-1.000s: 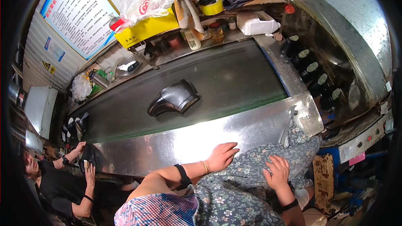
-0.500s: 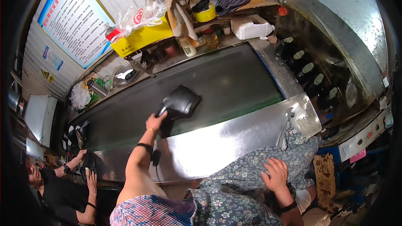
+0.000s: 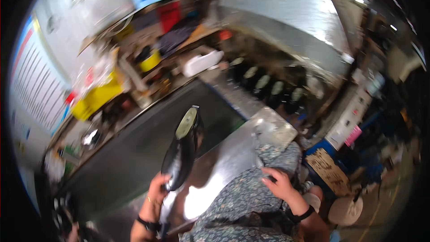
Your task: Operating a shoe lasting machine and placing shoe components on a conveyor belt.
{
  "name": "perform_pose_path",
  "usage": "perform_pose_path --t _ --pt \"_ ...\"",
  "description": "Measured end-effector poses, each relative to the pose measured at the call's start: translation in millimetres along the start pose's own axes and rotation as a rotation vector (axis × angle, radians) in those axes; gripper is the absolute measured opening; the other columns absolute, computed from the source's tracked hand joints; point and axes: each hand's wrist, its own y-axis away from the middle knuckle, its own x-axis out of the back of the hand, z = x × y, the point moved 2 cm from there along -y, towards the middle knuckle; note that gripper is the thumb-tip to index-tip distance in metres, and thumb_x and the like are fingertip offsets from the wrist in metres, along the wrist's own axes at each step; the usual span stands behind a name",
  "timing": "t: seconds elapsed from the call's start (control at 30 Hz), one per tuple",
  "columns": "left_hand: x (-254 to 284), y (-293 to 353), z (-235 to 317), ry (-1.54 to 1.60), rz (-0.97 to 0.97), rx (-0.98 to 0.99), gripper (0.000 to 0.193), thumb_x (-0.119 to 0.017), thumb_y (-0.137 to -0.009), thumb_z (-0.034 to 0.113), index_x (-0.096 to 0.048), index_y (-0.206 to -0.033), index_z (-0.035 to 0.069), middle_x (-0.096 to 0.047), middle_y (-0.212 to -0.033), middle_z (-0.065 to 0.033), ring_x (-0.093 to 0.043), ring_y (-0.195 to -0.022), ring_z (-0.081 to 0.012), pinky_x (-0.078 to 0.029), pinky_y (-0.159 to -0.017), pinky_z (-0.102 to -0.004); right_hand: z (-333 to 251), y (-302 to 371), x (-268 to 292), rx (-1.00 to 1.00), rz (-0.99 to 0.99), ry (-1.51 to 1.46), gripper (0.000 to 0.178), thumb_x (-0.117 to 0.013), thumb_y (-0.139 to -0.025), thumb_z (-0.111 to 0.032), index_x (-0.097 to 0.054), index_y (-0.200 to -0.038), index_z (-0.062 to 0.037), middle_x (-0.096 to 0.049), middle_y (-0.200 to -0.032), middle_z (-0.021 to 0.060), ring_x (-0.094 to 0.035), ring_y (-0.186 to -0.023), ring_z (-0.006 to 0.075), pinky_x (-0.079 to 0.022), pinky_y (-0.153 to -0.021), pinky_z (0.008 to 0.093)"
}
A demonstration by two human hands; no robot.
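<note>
My left hand (image 3: 158, 188) is closed around the lower end of a black shoe upper on a last (image 3: 178, 157). The piece is held up at a slant above the work table. Its pale green-yellow underside shows along the upper part, and the black sides look glossy. My right hand (image 3: 282, 183) hovers over the flowered apron (image 3: 242, 192) on my lap, fingers loosely apart and nothing in them. Beneath the shoe runs a dark conveyor belt (image 3: 121, 152) with a shiny metal front edge (image 3: 228, 148).
Several similar black shoes with pale undersides (image 3: 263, 81) stand in a row beyond the belt's right end. A shelf behind holds a yellow box (image 3: 97, 96), a yellow tape roll (image 3: 150, 61) and a white jug (image 3: 203, 62). A control panel (image 3: 347, 114) is at right. The frame is blurred.
My left hand has lifted the black shoe off the belt and turned it, so its pale underside now shows. The view has swung to the right. My right hand stays empty near my lap.
</note>
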Motion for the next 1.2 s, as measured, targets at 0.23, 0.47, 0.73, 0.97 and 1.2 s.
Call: perform_pose_path --t 0.23,0.47,0.73,0.97,1.2 --pt "-253 2 -68 0.056 -0.606 0.034 0.067 -0.064 -0.081 0.035 -0.046 -0.133 -0.002 -0.054 -0.128 -0.0172 -0.053 -0.119 -0.0280 -0.038 -0.105 -0.0415 -77 -6 93 0.446 0.143 -0.614 0.075 -0.077 -0.081 -0.012 -0.036 -0.141 0.0052 -0.043 -0.144 0.0184 -0.045 -0.130 0.0266 -0.034 -0.109 0.0383" --pt "-288 2 -70 -0.813 -1.177 -0.876 0.096 -0.082 -0.070 0.037 -0.032 -0.145 0.004 -0.027 -0.150 -0.0235 -0.026 -0.140 -0.0407 -0.022 -0.114 -0.0478 -116 71 77 0.049 0.237 0.039 0.064 -0.076 -0.081 -0.017 -0.047 -0.135 0.0001 -0.053 -0.134 0.0180 -0.054 -0.124 0.0254 -0.044 -0.100 0.0351" --pt "-298 -63 -142 -0.807 -0.902 -0.446 0.073 -0.083 -0.069 0.014 -0.045 -0.129 0.001 -0.047 -0.133 -0.0178 -0.044 -0.128 -0.0283 -0.037 -0.107 -0.0360 7 93 1 -0.024 0.491 -0.514 0.057 -0.061 -0.094 -0.017 -0.036 -0.142 -0.0010 -0.052 -0.133 0.0163 -0.048 -0.124 0.0180 -0.039 -0.102 0.0328" --pt "-330 -71 -118 -0.631 -0.840 -0.265 0.062 -0.076 -0.076 0.005 -0.046 -0.131 0.005 -0.054 -0.121 -0.0064 -0.050 -0.113 -0.0181 -0.042 -0.099 -0.0305 15 100 40 -0.340 0.485 -0.504 0.027 -0.056 -0.097 -0.025 -0.063 -0.097 0.0009 -0.063 -0.083 0.0024 -0.056 -0.076 0.0089 -0.046 -0.069 0.0266" --pt "-282 -65 -155 -0.571 -0.754 -0.141 0.065 -0.078 -0.075 0.004 -0.045 -0.131 0.007 -0.054 -0.118 -0.0055 -0.050 -0.111 -0.0176 -0.040 -0.098 -0.0304 49 90 -10 -0.778 0.382 -0.823 0.058 -0.035 -0.102 -0.046 -0.059 -0.117 0.0046 -0.066 -0.113 0.0165 -0.064 -0.101 0.0289 -0.049 -0.087 0.0348"
